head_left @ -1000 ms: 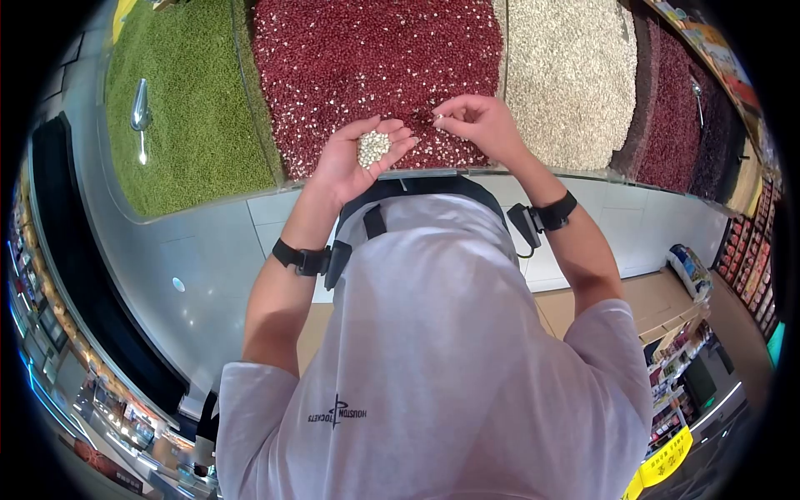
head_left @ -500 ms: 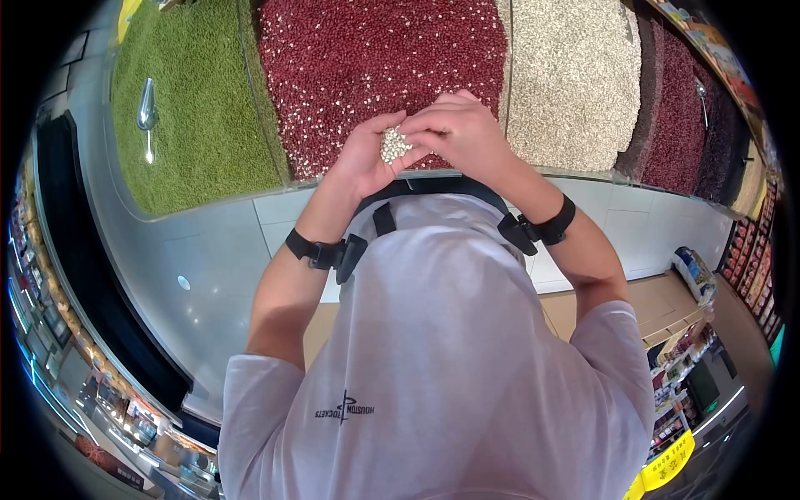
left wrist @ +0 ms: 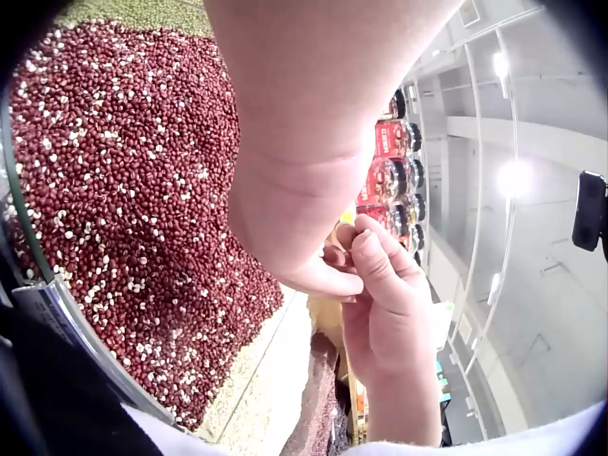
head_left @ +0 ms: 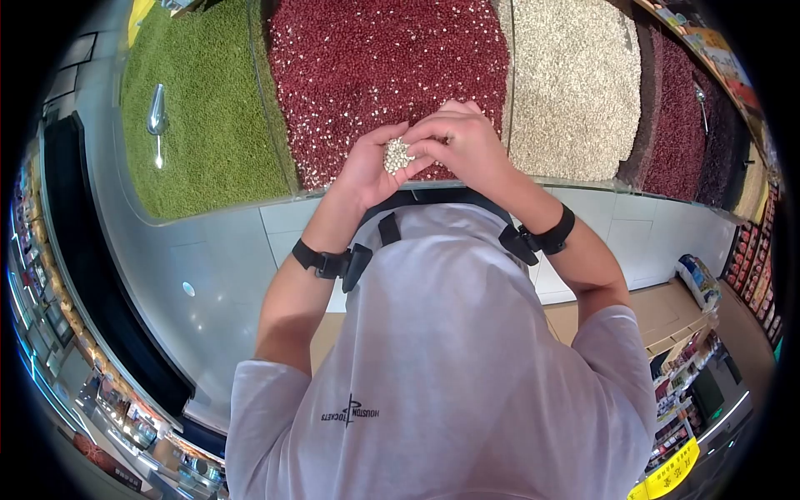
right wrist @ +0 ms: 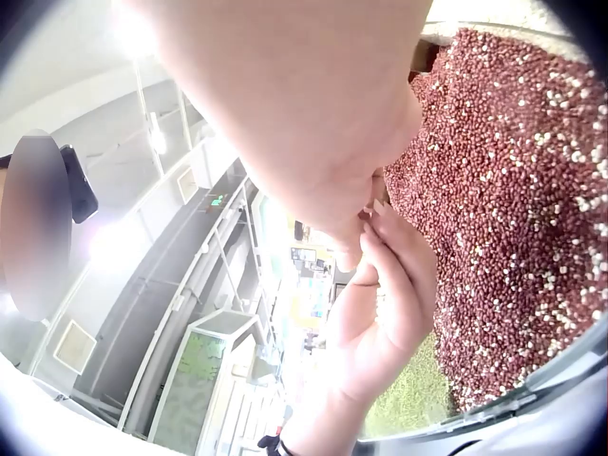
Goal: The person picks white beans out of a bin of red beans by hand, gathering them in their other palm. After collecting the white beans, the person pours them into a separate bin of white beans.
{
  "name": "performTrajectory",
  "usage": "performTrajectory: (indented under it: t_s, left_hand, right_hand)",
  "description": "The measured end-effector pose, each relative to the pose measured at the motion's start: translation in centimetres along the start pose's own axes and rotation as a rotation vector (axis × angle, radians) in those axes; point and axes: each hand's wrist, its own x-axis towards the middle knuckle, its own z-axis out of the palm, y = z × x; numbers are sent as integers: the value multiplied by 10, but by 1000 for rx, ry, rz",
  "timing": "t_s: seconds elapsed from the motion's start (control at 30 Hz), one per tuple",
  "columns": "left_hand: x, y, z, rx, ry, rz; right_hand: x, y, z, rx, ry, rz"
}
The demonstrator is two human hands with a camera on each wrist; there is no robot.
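1 left hand point(head_left: 365, 173): palm upturned and loosely cupped, bearing a small heap of pale beans point(head_left: 396, 157); the heap lay in the palm, near the front edge of the red bean bin.

1 right hand point(head_left: 468, 148): fingers bent, tips reaching over the left palm, beside the heap and meeting the left fingers; whether they pinched a bean could not be told.

1 bed of red beans point(head_left: 387, 58): below and beyond both hands, with many pale beans scattered through it.

1 bed of green beans point(head_left: 204, 150): to the left, with 1 metal scoop point(head_left: 157, 117) lying on it.

1 bed of white beans point(head_left: 575, 92): just right of the red, behind a clear divider.

2 black straps: 1 on the left wrist point(head_left: 325, 262), 1 on the right point(head_left: 552, 239).

1 pale T-shirt point(head_left: 500, 333), printed at the front.

Several lidded jars point(left wrist: 389, 180): seen past the hands in the left wrist view.
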Motion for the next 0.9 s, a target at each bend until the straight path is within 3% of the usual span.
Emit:
performTrajectory:
  t_s: [0.17, 0.3, 0.4, 0.47, 0.63, 0.7, 0.77, 0.9]
  left_hand:
    - [0, 1, 2, -2, -15, -10]
    - [-1, 1, 6, -26, 0, -14]
    - [-2, 2, 6, -2, -31, -21]
    - [-3, 2, 5, -17, -35, -21]
    - [-5, 2, 5, -12, 32, -17]
    - [-5, 0, 5, -7, 45, -9]
    - [-5, 0, 6, -21, 52, -6]
    - [-7, -2, 6, -26, 44, -24]
  right_hand:
    - [0, 0, -1, -68, 38, -98]
    - [-2, 1, -7, -57, 41, -54]
    - [-2, -2, -18, 100, 45, 55]
    - [-4, -15, -30, 430, 32, 332]
    - [-16, 9, -39, 285, 83, 430]
    - [-17, 24, -46, -122, 186, 153]
    - [-19, 33, -46, -178, 170, 153]
    - [-16, 23, -36, -272, 205, -49]
